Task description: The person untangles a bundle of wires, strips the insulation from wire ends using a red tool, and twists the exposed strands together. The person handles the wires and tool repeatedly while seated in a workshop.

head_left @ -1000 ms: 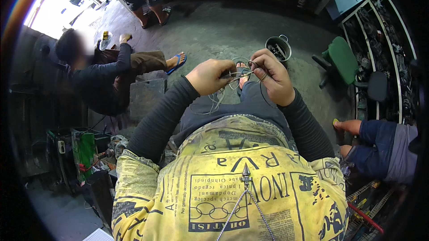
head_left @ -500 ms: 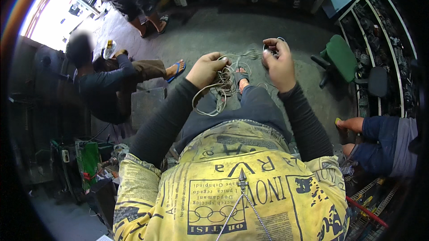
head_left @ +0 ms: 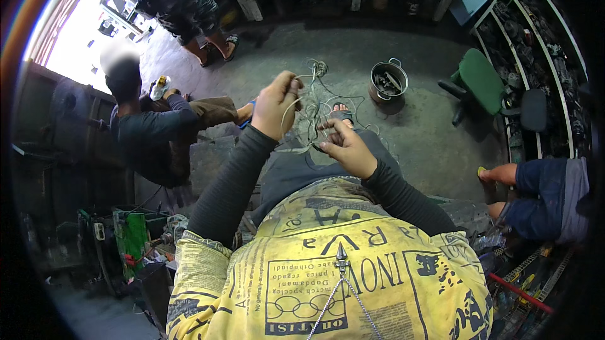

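A thin, pale cord (head_left: 309, 112) hangs in a loose tangle between my hands, with loops dropping over my lap and foot. My left hand (head_left: 278, 105) is closed around part of it, and one strand curves over the fingers. Beyond that hand, a small knotted bunch of the cord (head_left: 319, 69) shows against the floor. My right hand (head_left: 350, 151) is at the near right of the tangle, its thumb and forefinger apart beside the strands. Whether its curled fingers touch a strand is hard to make out.
A metal pot (head_left: 389, 81) with dark pieces inside stands on the floor ahead. Right of it are a green chair (head_left: 479, 81) and shelves of parts (head_left: 535, 44). One person (head_left: 151, 126) sits at left, another (head_left: 183, 6) stands far left, and a person's legs (head_left: 529, 195) show at right.
My right hand has let go of the cord bunch and come nearer and left, uncovering the pot. My left hand has shifted slightly left, still gripping the cord.
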A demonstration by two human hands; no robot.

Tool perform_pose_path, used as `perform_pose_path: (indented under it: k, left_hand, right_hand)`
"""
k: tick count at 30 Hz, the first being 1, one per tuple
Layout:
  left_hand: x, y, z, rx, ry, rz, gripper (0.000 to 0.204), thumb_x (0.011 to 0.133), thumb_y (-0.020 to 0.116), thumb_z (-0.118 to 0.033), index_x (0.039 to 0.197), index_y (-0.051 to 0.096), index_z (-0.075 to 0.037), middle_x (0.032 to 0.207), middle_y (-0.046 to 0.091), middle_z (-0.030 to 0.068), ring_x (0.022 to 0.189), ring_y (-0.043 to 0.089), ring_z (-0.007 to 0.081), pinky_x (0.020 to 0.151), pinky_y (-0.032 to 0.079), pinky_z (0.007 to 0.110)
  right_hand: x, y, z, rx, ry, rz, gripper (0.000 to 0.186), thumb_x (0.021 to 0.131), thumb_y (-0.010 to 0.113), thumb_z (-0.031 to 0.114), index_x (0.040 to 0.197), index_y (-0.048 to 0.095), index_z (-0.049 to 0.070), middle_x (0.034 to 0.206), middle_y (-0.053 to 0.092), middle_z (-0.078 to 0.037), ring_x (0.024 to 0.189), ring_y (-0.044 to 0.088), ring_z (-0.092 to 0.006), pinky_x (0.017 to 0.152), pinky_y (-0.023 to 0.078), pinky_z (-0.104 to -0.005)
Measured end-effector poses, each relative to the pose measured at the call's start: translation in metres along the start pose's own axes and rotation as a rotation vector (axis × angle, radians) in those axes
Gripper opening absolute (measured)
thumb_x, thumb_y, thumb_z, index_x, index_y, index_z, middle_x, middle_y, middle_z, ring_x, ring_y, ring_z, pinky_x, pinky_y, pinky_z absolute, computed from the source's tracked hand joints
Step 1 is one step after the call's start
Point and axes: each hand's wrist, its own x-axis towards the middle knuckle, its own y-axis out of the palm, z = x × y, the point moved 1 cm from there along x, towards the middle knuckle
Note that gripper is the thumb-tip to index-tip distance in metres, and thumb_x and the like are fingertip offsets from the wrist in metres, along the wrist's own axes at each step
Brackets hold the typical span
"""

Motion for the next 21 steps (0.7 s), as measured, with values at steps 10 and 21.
perform_pose_path:
  k: [10, 21]
  left_hand:
    - [0.002, -0.062, 0.049, -1.059, -0.322, -0.074, 0.020, 0.099, 0.044, -0.019, 0.108, 0.052, -0.002, 0.068, 0.046, 0.0020, 0.063, 0.046, 0.0140, 0.059, 0.043, 0.029]
    - [-0.033, -0.040, 0.070, -0.679, -0.589, -0.109, 0.027, 0.098, 0.043, -0.023, 0.117, 0.050, -0.005, 0.096, 0.060, 0.0095, 0.078, 0.061, 0.0215, 0.068, 0.050, 0.035]
  right_hand:
    - [-0.012, -0.016, -0.027, 0.112, -0.091, -0.199, 0.011, 0.093, 0.052, 0.005, 0.101, 0.058, -0.001, 0.087, 0.060, -0.005, 0.083, 0.058, -0.0117, 0.077, 0.048, -0.0260]
    - [-0.008, -0.025, -0.011, 0.390, -0.185, -0.132, 0.011, 0.095, 0.047, 0.007, 0.099, 0.057, 0.003, 0.079, 0.054, -0.003, 0.069, 0.051, -0.0125, 0.087, 0.045, -0.0352]
